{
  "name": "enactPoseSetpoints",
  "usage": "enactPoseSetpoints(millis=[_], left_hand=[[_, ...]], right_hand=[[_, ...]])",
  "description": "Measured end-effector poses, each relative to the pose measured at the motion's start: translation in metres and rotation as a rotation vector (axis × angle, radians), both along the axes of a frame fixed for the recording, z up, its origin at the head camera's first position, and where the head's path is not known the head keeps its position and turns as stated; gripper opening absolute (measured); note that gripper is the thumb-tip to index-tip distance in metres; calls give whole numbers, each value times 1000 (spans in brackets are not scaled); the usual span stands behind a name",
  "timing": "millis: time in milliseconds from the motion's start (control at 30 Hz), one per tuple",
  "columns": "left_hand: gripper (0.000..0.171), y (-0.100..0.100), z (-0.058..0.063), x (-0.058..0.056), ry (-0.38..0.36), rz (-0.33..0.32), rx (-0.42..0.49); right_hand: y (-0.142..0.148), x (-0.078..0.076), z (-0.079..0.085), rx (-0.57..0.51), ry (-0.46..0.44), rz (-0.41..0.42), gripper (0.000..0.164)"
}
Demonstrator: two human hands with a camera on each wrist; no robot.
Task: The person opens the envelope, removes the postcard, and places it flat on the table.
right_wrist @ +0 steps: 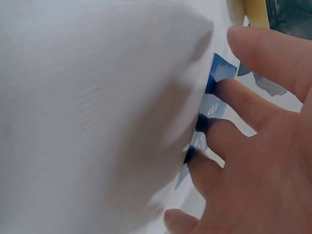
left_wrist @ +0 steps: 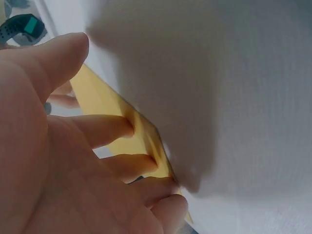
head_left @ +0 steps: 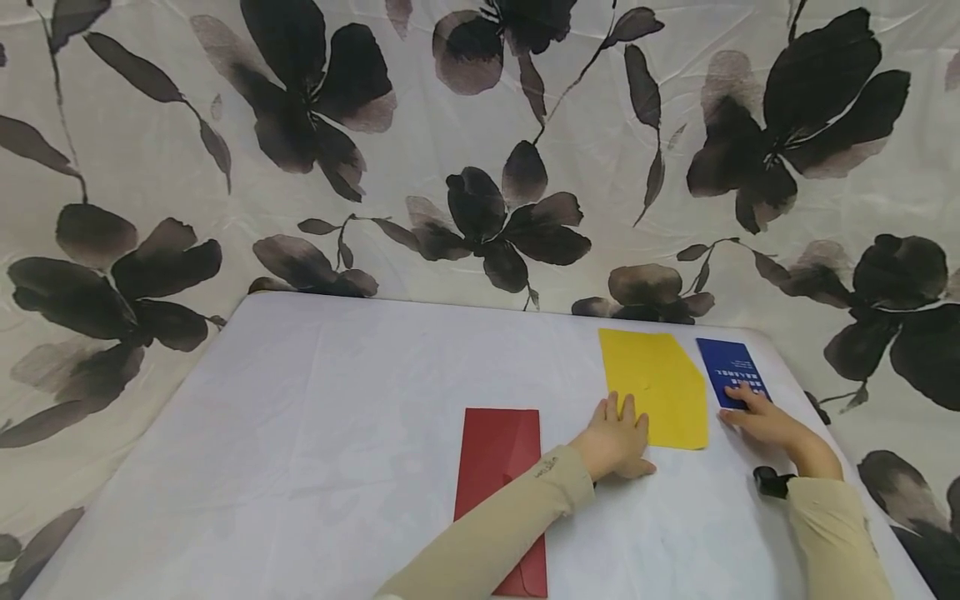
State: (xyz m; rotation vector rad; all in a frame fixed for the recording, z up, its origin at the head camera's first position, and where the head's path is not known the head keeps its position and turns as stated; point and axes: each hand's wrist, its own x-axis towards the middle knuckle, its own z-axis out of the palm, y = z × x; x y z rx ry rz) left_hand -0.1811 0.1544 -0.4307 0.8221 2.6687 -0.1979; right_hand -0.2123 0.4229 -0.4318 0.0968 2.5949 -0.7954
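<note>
A flat yellow paper piece, slanted at one corner, lies on the white table. My left hand rests on its lower left edge with fingers spread; in the left wrist view several fingertips touch the yellow paper while the thumb stands apart from it. To the right lies a small dark blue booklet or card with white print. My right hand has its fingertips on the lower part of it. In the right wrist view the fingers press on the blue card, the thumb held away.
A long red envelope lies left of the yellow paper, partly covered by my left sleeve. A dark band sits at my right wrist. Behind the white table hangs or lies a flower-patterned cloth.
</note>
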Motion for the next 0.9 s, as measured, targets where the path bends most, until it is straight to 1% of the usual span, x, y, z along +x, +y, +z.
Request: enactPoseSetpoints(millis=[67,167,233,300,367,433,567,633,733,900], left_hand=[[76,-2,-2,-2,10,-12,6],[77,-4,-4,-7,30,-27,19],[77,-6,-4,-8,34,-30,34],[78,-6,-3,-7,33,-36,52],[80,-7,0,-3,21,-42,66],[80,-7,3,4,-1,-46,59],[79,-6,5,17,-52,-49,-1],[79,-6,5,21,-65,-52,-21],[79,-5,4,23,-69,-57,-29],[80,-2,0,21,-74,-60,-7]], right_hand=[[-2,0,2,55,46,5,73],[-7,-1,7,128,152,5,63],[-10,-1,10,158,209,-6,57],[-12,0,13,167,235,-16,54],[-13,2,14,172,229,-19,55],[-15,5,14,172,198,-10,59],[-19,13,10,181,105,28,71],[-21,16,7,193,66,45,75],[-21,21,2,200,55,64,78],[-19,25,0,190,85,72,76]])
